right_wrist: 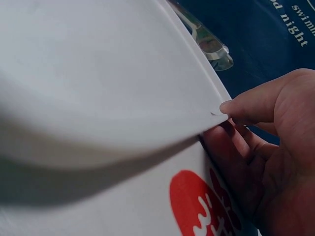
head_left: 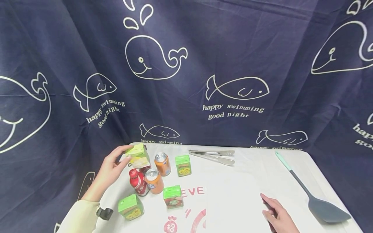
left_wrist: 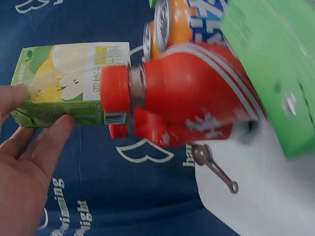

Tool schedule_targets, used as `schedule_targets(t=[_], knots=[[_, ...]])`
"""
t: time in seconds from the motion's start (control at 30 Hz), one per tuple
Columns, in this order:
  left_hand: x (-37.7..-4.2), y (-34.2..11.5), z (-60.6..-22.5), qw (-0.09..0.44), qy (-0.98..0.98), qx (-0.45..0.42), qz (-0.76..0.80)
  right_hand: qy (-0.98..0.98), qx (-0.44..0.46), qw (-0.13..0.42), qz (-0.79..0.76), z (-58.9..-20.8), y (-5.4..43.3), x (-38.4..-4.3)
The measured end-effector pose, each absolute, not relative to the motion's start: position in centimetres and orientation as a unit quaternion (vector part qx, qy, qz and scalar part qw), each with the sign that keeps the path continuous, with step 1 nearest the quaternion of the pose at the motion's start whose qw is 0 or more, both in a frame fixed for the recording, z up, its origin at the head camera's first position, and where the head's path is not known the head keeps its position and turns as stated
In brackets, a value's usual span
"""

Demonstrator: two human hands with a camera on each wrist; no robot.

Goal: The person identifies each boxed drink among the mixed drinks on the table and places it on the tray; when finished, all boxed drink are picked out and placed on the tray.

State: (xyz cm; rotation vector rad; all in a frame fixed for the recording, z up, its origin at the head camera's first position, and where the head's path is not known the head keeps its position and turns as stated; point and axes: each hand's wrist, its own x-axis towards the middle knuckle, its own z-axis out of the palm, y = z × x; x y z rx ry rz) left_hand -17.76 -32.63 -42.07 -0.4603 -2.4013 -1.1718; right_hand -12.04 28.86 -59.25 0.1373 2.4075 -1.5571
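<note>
Pinching a juice box [left_wrist: 74, 73] in the left hand [head_left: 115, 162], with thumb and fingers clamped around one end. Holding it at the table's back left, clear of the white table [head_left: 294, 207], level with the caps of two red bottles [left_wrist: 197, 73]. Being unable to tell about contact between box and cap. Clamping the right hand [head_left: 278, 215] on the edge of a white board [right_wrist: 113, 69], with the thumb on top and fingers underneath. Having two orange cans [head_left: 162, 164] standing just right of the bottles, with a green-topped carton [head_left: 183, 165] beyond, a second carton [head_left: 173, 196] nearer the front and a third carton [head_left: 131, 207] before the bottles. Having a small brown spoon [left_wrist: 214, 167] lying near the bottles. Having metal tongs [head_left: 214, 157] lying at the back and a dark spatula [head_left: 323, 207] with a pale green handle at the far right. Facing a dark blue curtain [head_left: 192, 26] patterned with white whales and fish.
</note>
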Motion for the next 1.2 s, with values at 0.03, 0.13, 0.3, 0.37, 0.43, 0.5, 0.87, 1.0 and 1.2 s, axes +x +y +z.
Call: schedule_targets(t=[0.03,0.13,0.3,0.37,0.43,0.5,0.87,1.0,1.2], knots=[[-17.9,-32.3,-42.0,0.210,-0.864,-0.169,-0.424,0.831,0.047,0.135,-0.537,-59.2,28.9,-12.0],[-18.1,-31.4,-41.8,0.204,-0.861,-0.178,-0.431,0.832,0.044,0.134,-0.537,-59.2,28.9,-12.0],[-18.5,-29.9,-41.4,0.188,-0.860,-0.194,-0.434,0.835,0.033,0.125,-0.535,-59.2,29.0,-12.0],[-18.7,-29.3,-41.4,0.181,-0.859,-0.202,-0.435,0.840,0.027,0.115,-0.530,-59.3,29.0,-12.0],[-18.9,-28.6,-41.4,0.181,-0.861,-0.210,-0.426,0.843,0.021,0.109,-0.526,-59.4,29.1,-12.0],[-19.1,-27.9,-41.4,0.181,-0.863,-0.221,-0.417,0.846,0.016,0.104,-0.522,-59.5,29.1,-12.0],[-20.0,-24.0,-42.1,0.133,-0.857,-0.245,-0.434,0.840,0.026,0.115,-0.530,-59.5,29.0,-12.1],[-20.1,-22.4,-42.5,0.122,-0.852,-0.255,-0.441,0.826,0.032,0.128,-0.547,-59.3,28.9,-12.0],[-20.2,-20.0,-43.0,0.103,-0.852,-0.273,-0.435,0.826,0.030,0.129,-0.548,-59.3,29.0,-11.9]])
